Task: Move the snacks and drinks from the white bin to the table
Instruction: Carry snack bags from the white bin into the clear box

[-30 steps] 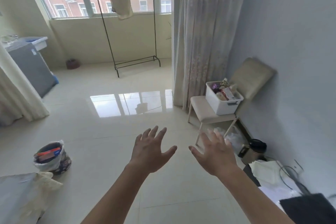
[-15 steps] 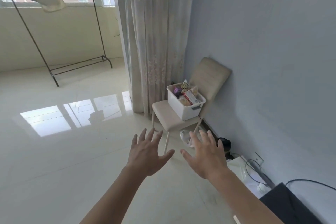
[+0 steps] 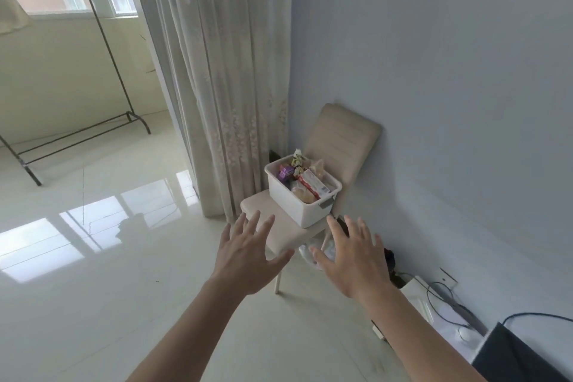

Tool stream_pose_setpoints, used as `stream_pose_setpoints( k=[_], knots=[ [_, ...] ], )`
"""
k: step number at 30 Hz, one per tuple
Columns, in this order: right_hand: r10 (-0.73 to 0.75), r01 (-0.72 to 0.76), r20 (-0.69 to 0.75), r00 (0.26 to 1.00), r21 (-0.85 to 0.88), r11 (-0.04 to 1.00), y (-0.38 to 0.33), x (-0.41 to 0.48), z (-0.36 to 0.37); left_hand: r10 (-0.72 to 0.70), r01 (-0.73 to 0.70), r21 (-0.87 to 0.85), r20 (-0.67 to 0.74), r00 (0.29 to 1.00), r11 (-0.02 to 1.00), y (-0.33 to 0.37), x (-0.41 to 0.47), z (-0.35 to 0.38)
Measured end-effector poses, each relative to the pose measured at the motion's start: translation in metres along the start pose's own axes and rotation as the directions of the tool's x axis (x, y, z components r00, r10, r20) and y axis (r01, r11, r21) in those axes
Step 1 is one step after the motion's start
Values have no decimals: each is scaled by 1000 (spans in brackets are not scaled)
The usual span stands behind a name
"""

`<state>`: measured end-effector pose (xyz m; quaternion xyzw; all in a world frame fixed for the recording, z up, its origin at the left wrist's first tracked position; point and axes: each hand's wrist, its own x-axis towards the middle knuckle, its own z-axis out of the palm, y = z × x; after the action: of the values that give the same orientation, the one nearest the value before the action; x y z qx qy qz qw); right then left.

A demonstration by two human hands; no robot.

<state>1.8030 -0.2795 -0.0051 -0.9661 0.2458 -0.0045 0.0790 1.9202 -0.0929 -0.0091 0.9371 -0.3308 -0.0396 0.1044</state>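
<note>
Though too blurred for reading, snack packets (image 3: pixel 313 184) in white bin (image 3: pixel 291 205); left hand (image 3: pixel 248 257), right hand (image 3: pixel 353 260) empty, fingers (image 3: pixel 251 226) spread.

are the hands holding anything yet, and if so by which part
Nothing is held. The left hand and right hand are both open with fingers spread, short of the white bin on the chair.

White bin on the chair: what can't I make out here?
Head view only.
white bin: lower contents hidden by its wall and the top packets; labels too small to read.
The table: outside the frame.
The bag under the chair: partly covered by the right hand.
</note>
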Motion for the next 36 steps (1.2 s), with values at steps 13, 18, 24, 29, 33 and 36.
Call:
stream_pose_setpoints(
  k=[13,18,24,29,33,36],
  knots=[
    [43,-46,27,999,106,993,16,197,23,-26,23,36,64,998,999,-31,182,10],
    [53,-48,-29,998,173,984,31,287,16,-31,29,45,28,999,999,-31,278,3],
    [64,-59,-22,998,185,981,45,372,15,-11,10,43,29,1000,999,-34,363,5],
    [120,-122,24,993,164,979,62,415,37,36,-40,46,74,997,998,-40,429,23],
    [182,-187,47,982,140,972,72,445,58,114,-119,46,105,988,992,-47,483,42],
    [242,-252,84,967,137,958,74,470,75,187,-192,33,119,975,981,-59,528,52]
  ],
)
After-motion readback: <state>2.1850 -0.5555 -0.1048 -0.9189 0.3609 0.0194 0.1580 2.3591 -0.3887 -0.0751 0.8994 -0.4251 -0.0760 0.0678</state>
